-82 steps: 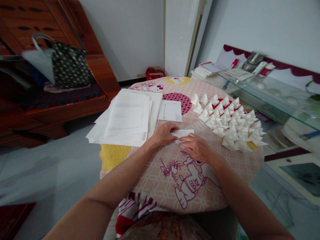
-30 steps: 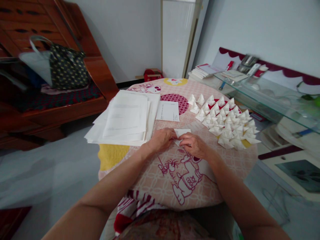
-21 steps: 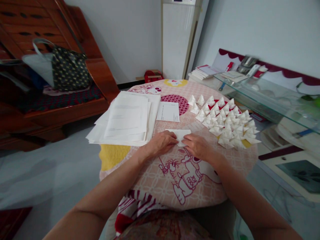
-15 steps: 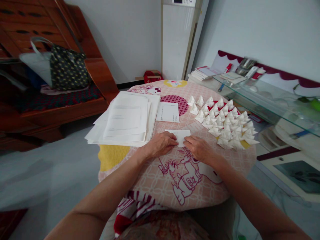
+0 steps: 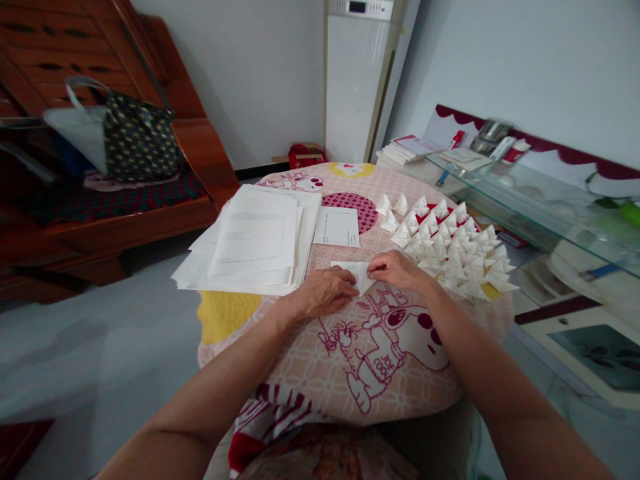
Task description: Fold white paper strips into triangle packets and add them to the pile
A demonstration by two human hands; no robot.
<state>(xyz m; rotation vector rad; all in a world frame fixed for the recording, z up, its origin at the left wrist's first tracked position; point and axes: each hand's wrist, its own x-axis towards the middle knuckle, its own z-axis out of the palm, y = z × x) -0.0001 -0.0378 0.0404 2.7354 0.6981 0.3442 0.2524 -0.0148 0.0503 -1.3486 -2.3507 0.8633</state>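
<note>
A small piece of white paper (image 5: 356, 269) lies on the cloth-covered table in front of me, its lower right corner turned up into a slanted edge. My left hand (image 5: 330, 291) holds its left side down, fingers closed together over it. At the right end, my right hand (image 5: 399, 269) pinches the paper's edge between thumb and fingers. Just beyond it is a loose small white sheet (image 5: 338, 227) with a few printed lines. To the right stand many pointed folded paper pieces (image 5: 453, 257) in rows.
A stack of white printed sheets (image 5: 255, 240) lies on the table's left. The round table wears a pink patterned cloth (image 5: 310, 360). At right is a glass shelf (image 5: 540, 207) holding small items. A wooden bench (image 5: 200, 150) with bags stands at left.
My right hand has moved up along the paper's right side, and the lower right corner is now folded upward. My left hand stays on the left side.
</note>
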